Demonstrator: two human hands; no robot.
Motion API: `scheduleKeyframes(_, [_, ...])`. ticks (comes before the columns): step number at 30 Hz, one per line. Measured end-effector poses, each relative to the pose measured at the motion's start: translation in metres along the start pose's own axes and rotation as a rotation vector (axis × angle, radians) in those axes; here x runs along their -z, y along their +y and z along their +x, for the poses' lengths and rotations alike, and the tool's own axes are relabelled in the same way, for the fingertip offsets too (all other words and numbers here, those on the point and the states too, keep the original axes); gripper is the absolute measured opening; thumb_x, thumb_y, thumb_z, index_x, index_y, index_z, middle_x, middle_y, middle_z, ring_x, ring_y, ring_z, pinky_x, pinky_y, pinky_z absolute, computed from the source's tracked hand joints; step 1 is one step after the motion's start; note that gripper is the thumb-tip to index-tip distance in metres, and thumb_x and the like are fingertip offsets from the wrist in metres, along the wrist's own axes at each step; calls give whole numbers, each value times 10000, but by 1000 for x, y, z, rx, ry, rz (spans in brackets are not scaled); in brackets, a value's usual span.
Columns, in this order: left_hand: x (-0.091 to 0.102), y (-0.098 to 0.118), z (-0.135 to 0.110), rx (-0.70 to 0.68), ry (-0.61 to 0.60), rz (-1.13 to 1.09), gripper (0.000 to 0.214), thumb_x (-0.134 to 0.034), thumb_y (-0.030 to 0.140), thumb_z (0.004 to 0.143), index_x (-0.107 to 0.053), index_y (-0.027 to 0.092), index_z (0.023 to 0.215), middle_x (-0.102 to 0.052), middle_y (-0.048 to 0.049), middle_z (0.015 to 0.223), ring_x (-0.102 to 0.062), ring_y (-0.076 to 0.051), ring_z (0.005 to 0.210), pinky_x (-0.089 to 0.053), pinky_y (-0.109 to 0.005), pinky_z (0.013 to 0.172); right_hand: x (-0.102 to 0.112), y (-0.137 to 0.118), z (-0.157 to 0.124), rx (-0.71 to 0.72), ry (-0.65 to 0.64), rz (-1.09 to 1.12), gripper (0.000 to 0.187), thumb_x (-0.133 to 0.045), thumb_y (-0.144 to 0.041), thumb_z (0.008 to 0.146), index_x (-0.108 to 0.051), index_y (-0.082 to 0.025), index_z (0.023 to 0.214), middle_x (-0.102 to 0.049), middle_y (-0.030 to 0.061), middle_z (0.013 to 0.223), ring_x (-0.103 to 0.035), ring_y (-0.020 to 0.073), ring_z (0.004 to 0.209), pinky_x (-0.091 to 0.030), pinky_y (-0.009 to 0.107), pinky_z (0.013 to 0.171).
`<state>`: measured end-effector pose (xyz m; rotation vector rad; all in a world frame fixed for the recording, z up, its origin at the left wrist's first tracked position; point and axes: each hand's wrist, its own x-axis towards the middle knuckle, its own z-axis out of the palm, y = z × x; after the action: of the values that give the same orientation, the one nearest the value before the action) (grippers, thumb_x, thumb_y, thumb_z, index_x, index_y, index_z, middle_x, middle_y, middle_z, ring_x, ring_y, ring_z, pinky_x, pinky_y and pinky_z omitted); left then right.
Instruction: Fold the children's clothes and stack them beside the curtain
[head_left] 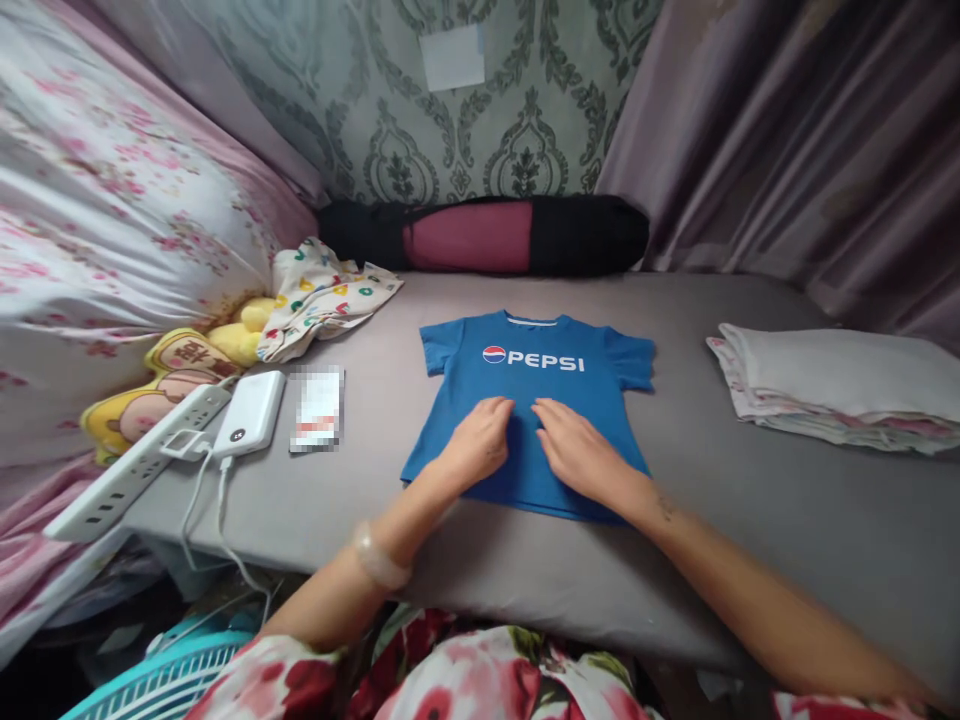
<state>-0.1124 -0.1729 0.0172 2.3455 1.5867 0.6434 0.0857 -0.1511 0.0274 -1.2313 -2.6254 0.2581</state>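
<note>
A blue short-sleeved T-shirt (525, 385) with a white PEPSI print lies spread out on the grey sheet, its neckline pointing away from me. On its lower middle, left of centre, rests my left hand (480, 440), palm down with fingers stretched forward. My right hand (574, 447) lies opposite it on the cloth, also palm down, fingers extended and angled inward. A narrow strip of shirt shows between the two hands. Neither hand holds anything that I can see; the palms are hidden.
Folded cloths (832, 385) are stacked at the right. To the left are a white power bank (251, 410), a power strip (139, 465), cables, a blurred packet (317, 410), plush toys (187, 365) and a patterned garment (319, 300). A black-and-pink roll (469, 237) lies against the back wall.
</note>
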Motion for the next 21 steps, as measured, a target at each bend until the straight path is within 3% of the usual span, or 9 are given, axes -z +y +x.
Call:
scheduleKeyframes(3, [-31,0,22,21,-18,62,459,-347,124,904,-428,63,1352,-469,-236,1402,-391,-282,1364,-337,-486,1123,-23,-6,10,46,-56,-51,545,-295,-282,961,-394,-53,1446,-316,167,1543,-260,271,1438,-239,457,1172])
scheduleKeyframes(5, [-35,-10,28,77,-43,119,475,-355,272,962,-405,55,1381,-395,-238,1474,-308,-309,1418,-267,-504,1158,-30,3,9,24,-85,-68,580,-267,-350,979,-348,-61,1475,-274,155,1561,-219,268,1452,-203,482,1180])
scheduleKeyframes(9, [-20,-43,30,167,-71,201,621,-360,503,963,-377,93,1429,-314,-200,1538,-229,-316,1450,-206,-492,1180,-29,41,8,-108,-66,-98,619,-236,-438,986,-325,-95,1494,-257,141,1569,-199,265,1457,-179,489,1182])
scheduleKeyframes(14, [-5,-75,36,279,-37,274,621,-316,495,975,-369,83,1437,-316,-199,1537,-245,-312,1445,-207,-458,1181,-20,79,8,-313,-6,-178,676,-241,-456,979,-322,-6,1476,-275,195,1551,-225,297,1446,-191,462,1179])
scheduleKeyframes(18, [-9,-62,43,304,-48,358,603,-307,435,983,-392,13,1405,-350,-252,1502,-280,-337,1428,-218,-473,1172,-18,71,10,-379,-3,-254,651,-246,-414,980,-351,18,1455,-300,221,1534,-250,325,1433,-175,504,1170])
scheduleKeyframes(21, [-20,-40,52,200,-113,360,581,-315,429,981,-391,43,1408,-366,-219,1505,-301,-313,1422,-246,-457,1164,-23,51,18,-299,-11,-258,600,-269,-357,978,-363,-14,1461,-263,201,1555,-217,314,1445,-152,501,1175])
